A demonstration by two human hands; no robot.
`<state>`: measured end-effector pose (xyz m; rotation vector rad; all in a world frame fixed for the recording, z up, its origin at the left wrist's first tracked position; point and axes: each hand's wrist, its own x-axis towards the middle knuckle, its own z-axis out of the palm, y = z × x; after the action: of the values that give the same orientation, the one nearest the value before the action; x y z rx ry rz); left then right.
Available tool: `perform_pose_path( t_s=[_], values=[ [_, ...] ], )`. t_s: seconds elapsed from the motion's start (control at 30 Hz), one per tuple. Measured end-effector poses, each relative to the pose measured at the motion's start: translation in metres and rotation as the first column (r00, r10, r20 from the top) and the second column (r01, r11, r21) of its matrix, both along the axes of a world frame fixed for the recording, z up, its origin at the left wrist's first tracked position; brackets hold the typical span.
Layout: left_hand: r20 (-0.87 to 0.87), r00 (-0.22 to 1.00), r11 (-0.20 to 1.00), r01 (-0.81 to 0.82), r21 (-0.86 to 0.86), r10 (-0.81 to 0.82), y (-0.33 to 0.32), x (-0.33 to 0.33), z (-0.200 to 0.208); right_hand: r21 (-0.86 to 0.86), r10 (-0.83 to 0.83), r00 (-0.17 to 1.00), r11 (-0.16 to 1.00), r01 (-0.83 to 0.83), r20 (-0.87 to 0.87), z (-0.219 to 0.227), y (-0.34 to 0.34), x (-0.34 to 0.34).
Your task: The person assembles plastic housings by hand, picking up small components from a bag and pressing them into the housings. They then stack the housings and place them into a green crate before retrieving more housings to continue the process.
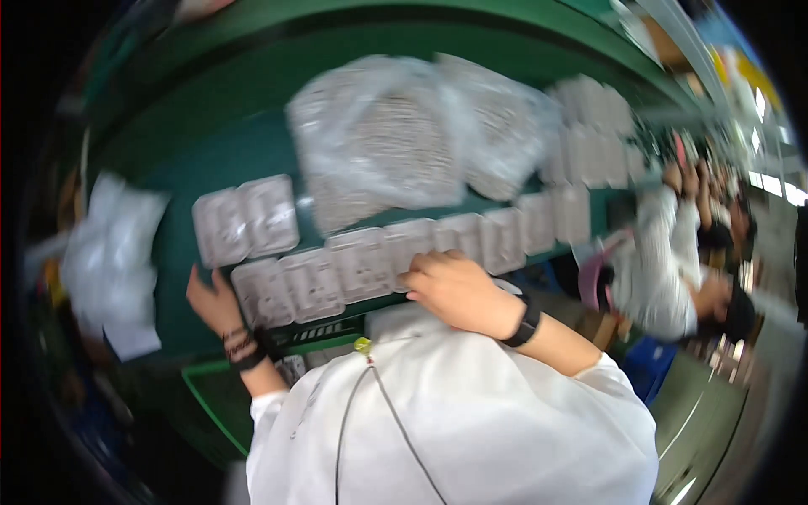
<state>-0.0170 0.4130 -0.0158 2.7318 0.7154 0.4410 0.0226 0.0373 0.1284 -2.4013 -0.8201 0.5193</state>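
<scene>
A row of pale, clear plastic trays runs along the near edge of the green table, with small pieces in several of them. At its left end, my left hand is open, thumb and fingers apart, beside the end tray. My right hand is over the middle of the row, at a tray. Its fingers are bent together and pointing left; whatever they hold is hidden beneath them. Two more trays sit side by side behind the left end of the row.
Large clear plastic bags of many small grey-beige pieces lie behind the row. Stacked pale trays stand at the far right. A white plastic bag is at the left. A co-worker in white sits to the right.
</scene>
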Motion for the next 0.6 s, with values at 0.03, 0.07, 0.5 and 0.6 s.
perform_pose_path(
  t_s=[0.03,0.07,0.5,0.6],
  values=[
    [0.025,0.999,0.999,0.041,-0.009,-0.041,-0.013,-0.004,0.003,-0.153,0.034,0.997,0.988,-0.022,0.074,-0.010,-0.016,-0.015],
    [0.046,0.998,0.999,0.051,-0.004,-0.051,-0.024,-0.010,0.005,-0.295,0.106,0.987,0.953,-0.065,0.124,-0.021,-0.031,-0.029],
    [-0.173,0.699,0.644,0.495,-0.583,-0.694,-0.336,-0.015,0.044,0.013,-0.753,0.489,0.550,0.835,0.441,-0.065,-0.309,-0.065],
    [-0.141,0.523,0.525,0.724,-0.448,-0.841,-0.396,-0.007,0.028,-0.039,-0.864,0.333,0.345,0.938,0.379,-0.098,-0.369,-0.066]
  ],
)
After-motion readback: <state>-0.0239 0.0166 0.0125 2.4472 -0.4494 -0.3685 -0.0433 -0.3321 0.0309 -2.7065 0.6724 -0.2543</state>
